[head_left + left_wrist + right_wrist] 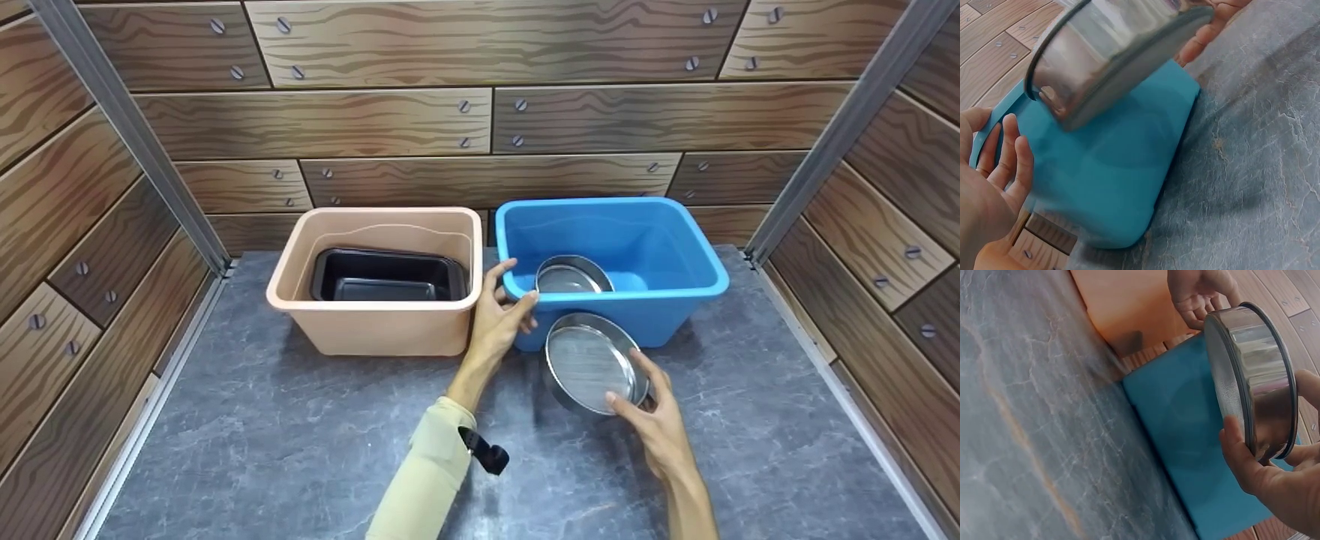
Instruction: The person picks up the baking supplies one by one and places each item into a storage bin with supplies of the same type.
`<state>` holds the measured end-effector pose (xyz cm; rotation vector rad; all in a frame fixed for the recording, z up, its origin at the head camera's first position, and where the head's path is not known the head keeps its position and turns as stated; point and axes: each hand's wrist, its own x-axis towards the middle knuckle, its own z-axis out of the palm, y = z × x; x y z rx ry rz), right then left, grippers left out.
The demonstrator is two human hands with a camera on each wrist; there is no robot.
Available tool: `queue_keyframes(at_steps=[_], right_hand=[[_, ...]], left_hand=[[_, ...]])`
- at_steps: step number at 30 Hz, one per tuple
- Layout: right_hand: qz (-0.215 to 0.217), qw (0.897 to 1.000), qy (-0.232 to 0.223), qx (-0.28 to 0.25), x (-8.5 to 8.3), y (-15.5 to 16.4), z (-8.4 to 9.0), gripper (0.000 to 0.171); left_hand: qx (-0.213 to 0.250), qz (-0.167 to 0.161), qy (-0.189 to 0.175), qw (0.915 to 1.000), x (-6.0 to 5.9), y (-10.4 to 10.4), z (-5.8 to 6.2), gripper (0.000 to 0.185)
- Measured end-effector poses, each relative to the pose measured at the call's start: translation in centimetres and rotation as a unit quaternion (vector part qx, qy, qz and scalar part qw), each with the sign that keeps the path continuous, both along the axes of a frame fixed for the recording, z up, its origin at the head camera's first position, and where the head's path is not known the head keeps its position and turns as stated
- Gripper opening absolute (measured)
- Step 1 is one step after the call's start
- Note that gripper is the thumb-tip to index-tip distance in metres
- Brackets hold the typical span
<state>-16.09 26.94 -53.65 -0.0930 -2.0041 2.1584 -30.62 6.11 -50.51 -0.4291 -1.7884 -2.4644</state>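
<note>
The right hand (660, 427) grips a round steel sieve (592, 362), thumb curled over the near rim and fingers (654, 375) wrapped round the far wall. The sieve is tilted, mesh facing up toward the person, held above the grey worktop (262, 450) just in front of the blue tub (675, 300). Beyond it, the left hand (499, 315) holds the blue tub's near left corner, thumb over the rim, fingers loosely spread against the outer wall. A second steel sieve (571, 275) lies inside that tub. Beside it, a beige tub (375, 330) holds a black tray (386, 276).
</note>
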Motion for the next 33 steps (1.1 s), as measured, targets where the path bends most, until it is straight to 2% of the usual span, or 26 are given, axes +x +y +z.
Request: queue_keyframes(at_steps=[9, 23, 28, 33], right_hand=[[-0.004, 0.999, 0.037, -0.024, -0.1, -0.1, 1.2, 0.082], [-0.006, 0.998, 0.06, -0.034, 0.1, 0.0, 2.6, 0.08], [-0.006, 0.997, 0.071, -0.039, 0.2, -0.1, 3.3, 0.073], [-0.002, 0.999, 0.039, -0.014, -0.2, -0.4, 3.5, 0.064]], left_hand=[[0.001, -0.007, -0.005, 1.0, -0.1, 0.1, 0.1, 0.066], [0.006, -0.005, 0.004, 1.0, 0.0, 0.0, 0.0, 0.064], [0.005, -0.012, 0.005, 0.9999, 0.7, -0.3, 1.1, 0.063], [0.001, -0.007, 0.007, 1.0, 1.6, -0.5, 2.4, 0.059]])
